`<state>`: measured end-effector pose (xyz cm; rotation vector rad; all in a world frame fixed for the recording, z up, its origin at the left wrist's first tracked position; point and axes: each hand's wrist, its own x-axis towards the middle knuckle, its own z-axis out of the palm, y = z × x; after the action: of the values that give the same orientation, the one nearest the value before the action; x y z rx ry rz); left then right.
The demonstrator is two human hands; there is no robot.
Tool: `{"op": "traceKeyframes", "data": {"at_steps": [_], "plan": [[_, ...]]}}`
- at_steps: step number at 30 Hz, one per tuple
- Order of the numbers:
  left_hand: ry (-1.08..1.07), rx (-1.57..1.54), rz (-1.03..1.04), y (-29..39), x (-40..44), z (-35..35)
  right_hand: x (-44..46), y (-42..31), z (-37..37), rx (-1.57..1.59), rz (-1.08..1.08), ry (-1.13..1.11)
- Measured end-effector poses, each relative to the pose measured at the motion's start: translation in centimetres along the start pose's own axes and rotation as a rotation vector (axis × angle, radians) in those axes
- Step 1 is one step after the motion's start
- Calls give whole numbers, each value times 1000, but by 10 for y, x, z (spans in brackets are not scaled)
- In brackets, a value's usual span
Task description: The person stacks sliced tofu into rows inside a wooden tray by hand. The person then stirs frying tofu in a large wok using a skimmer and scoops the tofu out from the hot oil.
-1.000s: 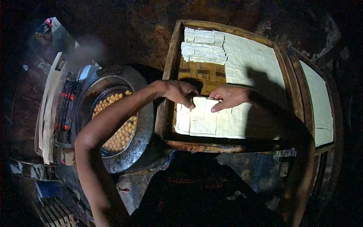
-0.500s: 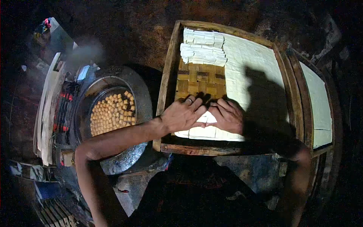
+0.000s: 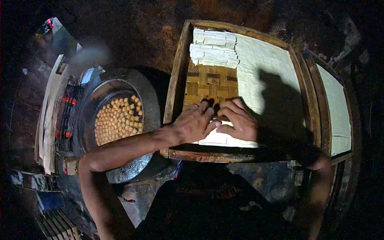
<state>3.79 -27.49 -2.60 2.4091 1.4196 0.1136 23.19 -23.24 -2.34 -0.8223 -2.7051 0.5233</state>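
My left hand [image 3: 196,122] and my right hand [image 3: 237,122] lie side by side over the white blocks [image 3: 228,140] at the near left of a wooden-framed tray [image 3: 172,96]. The fingers of both curl down over the far edge of the blocks, with the thumbs close together on top. What the fingertips grip is hidden. Beyond the hands, woven bamboo matting [image 3: 212,82] shows. Two stacked rows of white pieces [image 3: 214,54] sit at the far left of the tray, and a scored white sheet [image 3: 264,56] covers its right side, partly in shadow.
On the left, a round pan [image 3: 150,100] holds many golden cubes [image 3: 120,120] in dark liquid. Red embers [image 3: 68,101] glow beside it, near long wooden planks [image 3: 50,116]. A second tray of white sheet [image 3: 336,108] stands at the right.
From pinching the far edge of the blocks, both hands have moved over them, fingers curling down past that edge. The rear strip of blocks is now covered by the hands.
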Motion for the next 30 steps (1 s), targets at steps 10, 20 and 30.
{"op": "traceKeyframes", "data": {"at_steps": [10,20,30], "plan": [[261,69,112,0,-15,23,-19,-22,19,-159,10,58],[271,305,46,-2,-7,12,4,4,-1,211,139,-318],[-144,-61,-139,7,-9,-13,-1,7,20,522,157,-36]]}}
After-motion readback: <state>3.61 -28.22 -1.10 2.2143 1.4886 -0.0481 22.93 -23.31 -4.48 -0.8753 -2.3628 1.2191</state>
